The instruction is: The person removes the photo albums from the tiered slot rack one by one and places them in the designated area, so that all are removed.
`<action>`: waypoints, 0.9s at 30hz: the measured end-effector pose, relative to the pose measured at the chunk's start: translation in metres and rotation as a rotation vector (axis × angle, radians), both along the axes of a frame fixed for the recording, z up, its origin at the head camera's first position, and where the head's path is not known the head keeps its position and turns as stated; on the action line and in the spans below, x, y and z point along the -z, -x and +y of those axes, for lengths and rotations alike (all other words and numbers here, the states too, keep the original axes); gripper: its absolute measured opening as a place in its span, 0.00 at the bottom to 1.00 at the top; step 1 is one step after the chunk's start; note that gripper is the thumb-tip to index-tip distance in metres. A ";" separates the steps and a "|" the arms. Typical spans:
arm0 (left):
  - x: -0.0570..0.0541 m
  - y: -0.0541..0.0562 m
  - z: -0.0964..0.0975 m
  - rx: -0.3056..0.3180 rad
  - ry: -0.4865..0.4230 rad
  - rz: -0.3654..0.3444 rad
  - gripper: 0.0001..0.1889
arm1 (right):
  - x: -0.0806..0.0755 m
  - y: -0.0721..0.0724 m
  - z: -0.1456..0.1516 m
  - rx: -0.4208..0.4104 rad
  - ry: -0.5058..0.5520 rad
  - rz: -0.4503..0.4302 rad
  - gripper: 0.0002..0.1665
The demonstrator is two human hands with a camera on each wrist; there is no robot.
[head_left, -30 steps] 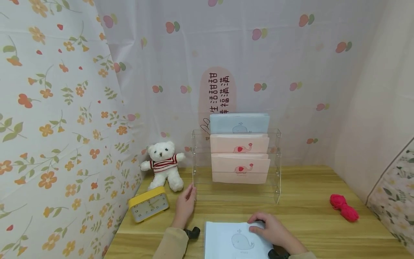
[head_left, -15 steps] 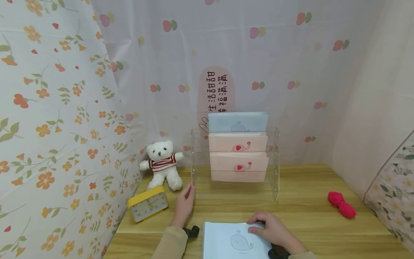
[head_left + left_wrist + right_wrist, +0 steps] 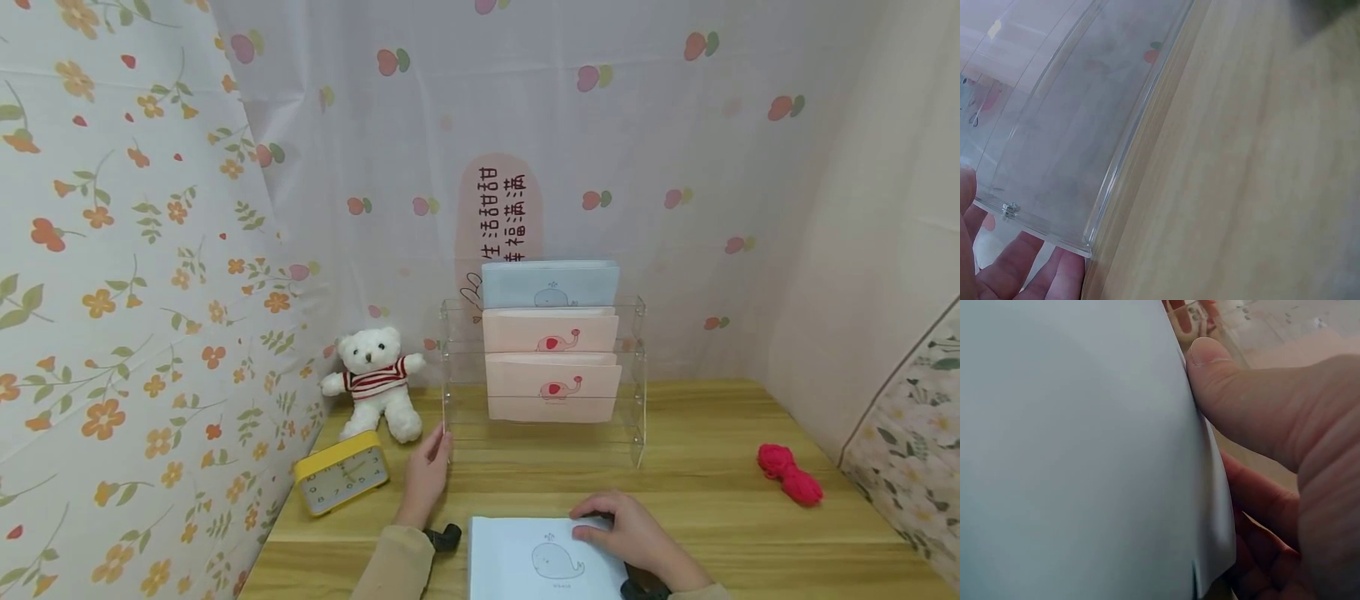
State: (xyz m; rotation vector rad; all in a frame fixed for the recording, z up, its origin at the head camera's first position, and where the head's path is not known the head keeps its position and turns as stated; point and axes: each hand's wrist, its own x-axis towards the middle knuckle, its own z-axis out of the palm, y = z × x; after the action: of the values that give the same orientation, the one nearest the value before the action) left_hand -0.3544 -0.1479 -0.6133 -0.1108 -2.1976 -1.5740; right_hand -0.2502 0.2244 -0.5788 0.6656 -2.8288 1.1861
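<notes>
In the head view, my left hand (image 3: 427, 471) is at the lower left side of a clear acrylic file rack (image 3: 639, 417). The left wrist view shows its thumb and fingers on either side of the rack's side panel (image 3: 1054, 242). My right hand (image 3: 626, 537) pinches the far right edge of a light blue folder (image 3: 517, 575) with a whale drawing, lying near the table's front. In the right wrist view the thumb presses the folder's edge (image 3: 1116, 456), with the other fingers beneath. The rack bears a blue whale folder (image 3: 517, 287) and two pink elephant folders (image 3: 517, 400) below it.
A white teddy bear (image 3: 375, 375) in a striped top sits left of the rack. In front of it a yellow alarm clock (image 3: 343, 475) stands close to my left forearm. Pink yarn (image 3: 789, 475) lies at the right on the wooden table (image 3: 712, 475). Patterned cloth surrounds the table.
The head view has shifted slightly, so everything appears a little further left. Both hands keep their places on the rack and the blue folder.
</notes>
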 end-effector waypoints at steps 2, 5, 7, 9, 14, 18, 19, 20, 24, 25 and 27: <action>-0.001 -0.001 0.000 0.001 -0.004 -0.019 0.27 | 0.000 0.001 -0.001 -0.005 0.019 -0.015 0.10; -0.018 -0.010 0.004 -0.001 -0.023 -0.108 0.27 | -0.003 0.006 -0.001 0.006 0.064 -0.015 0.12; -0.022 -0.013 0.006 0.000 -0.035 -0.153 0.26 | -0.010 0.011 -0.002 0.030 0.103 0.016 0.14; -0.024 -0.014 0.008 -0.010 -0.035 -0.184 0.24 | -0.020 0.017 -0.003 0.080 0.150 0.077 0.16; -0.025 -0.013 0.008 0.011 -0.049 -0.195 0.25 | -0.059 0.036 -0.005 0.232 0.269 0.276 0.20; -0.026 -0.012 0.007 0.013 -0.040 -0.198 0.26 | -0.092 0.055 -0.005 0.337 0.320 0.403 0.26; -0.026 -0.012 0.007 0.011 -0.037 -0.197 0.26 | -0.099 0.060 -0.005 0.368 0.322 0.422 0.27; -0.026 -0.012 0.006 0.008 -0.034 -0.195 0.25 | -0.106 0.064 -0.006 0.397 0.326 0.432 0.28; -0.025 -0.012 0.006 0.001 -0.034 -0.198 0.24 | -0.126 0.076 -0.006 0.483 0.303 0.437 0.34; -0.025 -0.012 0.006 -0.001 -0.031 -0.196 0.24 | -0.129 0.079 -0.006 0.494 0.300 0.433 0.35; -0.024 -0.012 0.006 -0.005 -0.025 -0.195 0.23 | -0.134 0.084 -0.005 0.494 0.296 0.413 0.37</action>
State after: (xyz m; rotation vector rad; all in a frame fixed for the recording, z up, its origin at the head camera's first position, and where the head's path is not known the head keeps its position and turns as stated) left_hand -0.3426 -0.1417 -0.5889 0.0585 -2.3205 -1.6708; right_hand -0.3338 0.2190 -0.4451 0.1510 -2.2274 1.1688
